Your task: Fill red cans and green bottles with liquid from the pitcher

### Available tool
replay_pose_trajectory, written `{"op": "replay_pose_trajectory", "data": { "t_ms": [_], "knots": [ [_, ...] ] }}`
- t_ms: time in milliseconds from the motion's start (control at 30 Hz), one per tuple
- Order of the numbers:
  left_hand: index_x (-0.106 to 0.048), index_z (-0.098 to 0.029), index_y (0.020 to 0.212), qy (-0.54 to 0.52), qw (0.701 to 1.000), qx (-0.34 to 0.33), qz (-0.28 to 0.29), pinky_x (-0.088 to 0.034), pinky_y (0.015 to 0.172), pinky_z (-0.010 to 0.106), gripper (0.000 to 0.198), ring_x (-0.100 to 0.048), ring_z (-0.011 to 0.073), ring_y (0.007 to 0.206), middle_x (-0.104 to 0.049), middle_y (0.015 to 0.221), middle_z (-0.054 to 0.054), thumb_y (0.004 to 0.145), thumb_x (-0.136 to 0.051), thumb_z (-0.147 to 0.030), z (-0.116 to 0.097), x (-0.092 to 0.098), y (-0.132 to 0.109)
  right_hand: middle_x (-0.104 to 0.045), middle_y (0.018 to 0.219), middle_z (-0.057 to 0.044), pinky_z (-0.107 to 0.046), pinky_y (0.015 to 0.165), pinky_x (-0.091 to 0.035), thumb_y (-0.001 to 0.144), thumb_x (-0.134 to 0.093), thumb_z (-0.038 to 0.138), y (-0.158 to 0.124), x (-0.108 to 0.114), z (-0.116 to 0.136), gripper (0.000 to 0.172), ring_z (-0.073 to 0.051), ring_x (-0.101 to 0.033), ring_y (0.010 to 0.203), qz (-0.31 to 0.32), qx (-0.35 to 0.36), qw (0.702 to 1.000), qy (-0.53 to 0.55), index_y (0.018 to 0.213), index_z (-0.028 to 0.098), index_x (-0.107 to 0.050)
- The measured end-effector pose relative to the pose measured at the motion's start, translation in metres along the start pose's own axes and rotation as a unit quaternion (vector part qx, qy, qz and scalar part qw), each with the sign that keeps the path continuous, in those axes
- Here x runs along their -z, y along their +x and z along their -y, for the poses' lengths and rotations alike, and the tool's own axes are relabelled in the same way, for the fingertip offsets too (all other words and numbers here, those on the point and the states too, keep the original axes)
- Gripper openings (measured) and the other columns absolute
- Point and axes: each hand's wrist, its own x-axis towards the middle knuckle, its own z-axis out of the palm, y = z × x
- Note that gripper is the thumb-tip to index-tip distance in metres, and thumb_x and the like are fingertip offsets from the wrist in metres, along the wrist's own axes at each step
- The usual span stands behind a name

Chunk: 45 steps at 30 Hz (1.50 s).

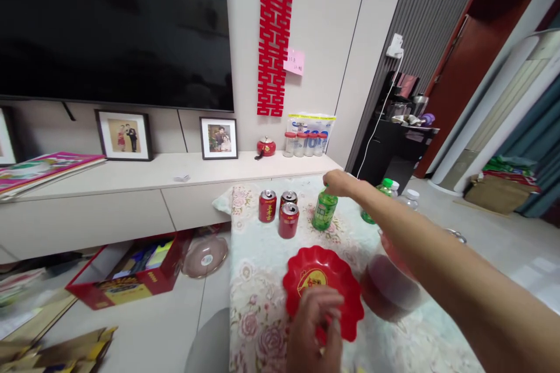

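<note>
My right hand (339,182) reaches far across the table and is closed over the cap of an upright green bottle (324,211). My left hand (315,326) is near the front, fingers curled on the near rim of a red scalloped plate (321,280). Three red cans (287,220) stand just left of the green bottle. A second green bottle (380,193) stands behind my right forearm, partly hidden. The table wears a floral cloth (258,268).
A dark round jar (385,288) sits under my right forearm. Clear bottles (409,197) stand at the table's far right. A low TV cabinet (131,186) with photo frames runs behind. A red box (126,274) and a pink lid (205,256) lie on the floor at left.
</note>
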Motion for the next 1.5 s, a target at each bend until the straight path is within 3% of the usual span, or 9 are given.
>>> {"op": "replay_pose_trajectory", "data": {
  "t_ms": [133, 233, 467, 667, 900, 1100, 1200, 1333, 1500],
  "knots": [
    [-0.075, -0.022, 0.111, 0.015, 0.992, 0.001, -0.122, -0.061, 0.09, 0.037, 0.027, -0.072, 0.0238, 0.103, -0.074, 0.117, 0.008, 0.087, -0.062, -0.021, 0.003, 0.019, 0.035, -0.07, 0.137, -0.01, -0.048, 0.096, -0.063, 0.103, -0.07, 0.042, -0.031, 0.028, -0.019, 0.037, -0.025, -0.072, 0.114, -0.027, 0.002, 1.0, 0.005, 0.134, 0.021, -0.068],
    [-0.069, -0.02, 0.128, 0.089, 0.985, -0.028, -0.146, -0.054, 0.111, 0.05, 0.046, -0.068, 0.0307, 0.125, -0.07, 0.13, 0.011, 0.082, -0.066, -0.019, -0.01, 0.02, 0.055, -0.077, 0.116, -0.01, -0.041, 0.091, -0.06, 0.1, -0.073, 0.038, -0.071, 0.046, -0.022, 0.029, -0.023, -0.073, 0.102, -0.053, 0.023, 0.998, 0.02, 0.12, 0.017, -0.074],
    [-0.038, -0.023, 0.157, 0.197, 0.95, -0.117, -0.211, -0.048, 0.117, 0.066, 0.106, -0.059, 0.0437, 0.142, -0.061, 0.151, 0.018, 0.063, -0.087, -0.02, -0.013, -0.028, 0.067, -0.078, 0.089, -0.006, -0.03, 0.071, -0.047, 0.094, -0.071, 0.032, -0.163, 0.033, 0.012, 0.02, -0.018, -0.068, 0.077, -0.054, 0.097, 0.988, 0.11, 0.106, 0.017, -0.078],
    [-0.058, -0.025, 0.13, 0.223, 0.932, -0.161, -0.237, -0.063, 0.093, 0.052, 0.057, -0.076, 0.0356, 0.109, -0.076, 0.116, 0.01, 0.077, -0.08, -0.022, 0.026, -0.037, 0.064, -0.076, 0.107, -0.011, -0.036, 0.084, -0.049, 0.098, -0.069, 0.032, -0.179, -0.006, 0.018, 0.028, -0.025, -0.069, 0.097, -0.055, 0.109, 0.972, 0.2, 0.119, 0.014, -0.075],
    [-0.06, -0.025, 0.118, 0.236, 0.939, -0.157, -0.197, -0.064, 0.088, 0.048, 0.044, -0.077, 0.0327, 0.101, -0.075, 0.105, 0.007, 0.077, -0.076, -0.019, 0.042, -0.028, 0.063, -0.066, 0.107, -0.01, -0.037, 0.081, -0.05, 0.104, -0.056, 0.024, -0.178, -0.031, 0.015, 0.022, -0.023, -0.065, 0.092, -0.094, 0.116, 0.962, 0.229, 0.114, 0.016, -0.074],
    [-0.059, -0.022, 0.116, 0.14, 0.973, -0.057, -0.177, -0.061, 0.097, 0.054, 0.043, -0.074, 0.0357, 0.109, -0.073, 0.109, 0.011, 0.08, -0.078, -0.036, 0.038, -0.018, 0.063, -0.069, 0.097, -0.002, -0.029, 0.072, -0.052, 0.101, -0.066, 0.032, -0.212, -0.035, 0.019, 0.013, -0.016, -0.066, 0.082, -0.212, 0.118, 0.893, 0.379, 0.11, 0.025, -0.071],
    [-0.057, -0.021, 0.119, 0.098, 0.979, 0.004, -0.181, -0.06, 0.099, 0.053, 0.054, -0.074, 0.0361, 0.111, -0.073, 0.115, 0.014, 0.074, -0.079, -0.041, 0.035, -0.013, 0.064, -0.073, 0.091, 0.001, -0.026, 0.065, -0.053, 0.098, -0.07, 0.034, -0.238, -0.076, 0.018, 0.014, -0.014, -0.066, 0.073, -0.16, 0.085, 0.873, 0.453, 0.111, 0.028, -0.074],
    [-0.056, -0.022, 0.118, 0.086, 0.98, 0.045, -0.176, -0.059, 0.102, 0.052, 0.056, -0.073, 0.0358, 0.116, -0.073, 0.12, 0.015, 0.072, -0.079, -0.041, 0.035, -0.009, 0.066, -0.076, 0.083, 0.0, -0.029, 0.069, -0.058, 0.091, -0.077, 0.045, -0.266, -0.172, 0.008, 0.023, -0.018, -0.071, 0.074, -0.119, -0.025, 0.847, 0.517, 0.104, 0.026, -0.079],
    [-0.055, -0.023, 0.116, 0.091, 0.982, 0.043, -0.159, -0.057, 0.106, 0.051, 0.055, -0.073, 0.0348, 0.119, -0.074, 0.123, 0.014, 0.071, -0.08, -0.041, 0.037, -0.011, 0.068, -0.084, 0.098, -0.008, -0.035, 0.077, -0.065, 0.089, -0.074, 0.049, -0.286, -0.26, -0.005, 0.031, -0.024, -0.08, 0.083, -0.167, -0.133, 0.819, 0.533, 0.106, 0.024, -0.079]
  ]
}}
